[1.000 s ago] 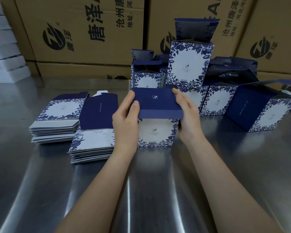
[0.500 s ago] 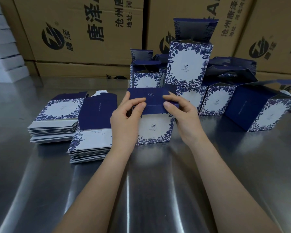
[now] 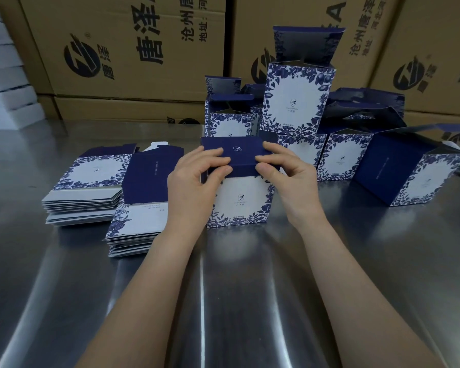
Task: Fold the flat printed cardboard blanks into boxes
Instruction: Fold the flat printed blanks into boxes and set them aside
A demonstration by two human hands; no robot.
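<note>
Head view, read left to right; all places are given from the box in hand.

Far left of the box is a stack of flat blanks [image 3: 85,192], floral panel uppermost. Just left of the box is a second stack [image 3: 141,211] whose top blank shows a navy panel. The left forearm passes close beside its near corner.

The left hand [image 3: 194,181] has its fingers curled over the left end of the navy lid flap [image 3: 237,158] with the thumb on the front edge, grasping it. The box [image 3: 239,205] stands upright on the steel bench [image 3: 223,301], its lid folded down almost level. The right hand [image 3: 290,176] has its fingers grasping the flap's right end in the same pinch.

Behind and right of the box are erected boxes [image 3: 298,102] with lids open, one stacked on others. Farther right is another open box [image 3: 409,173], set at an angle.

Likely faults (judged, not observed):
- Uneven thumb pressure could buckle the tuck tongue or crease the front panel.
- The smooth steel offers little grip, so a forward push could slide the box into the erected boxes close behind and topple the stacked one.
- A left elbow swing could fan out the second stack.

Room is ample on the side of the box nearest the person and tight behind it and to its left. No bench edge is in view.
</note>
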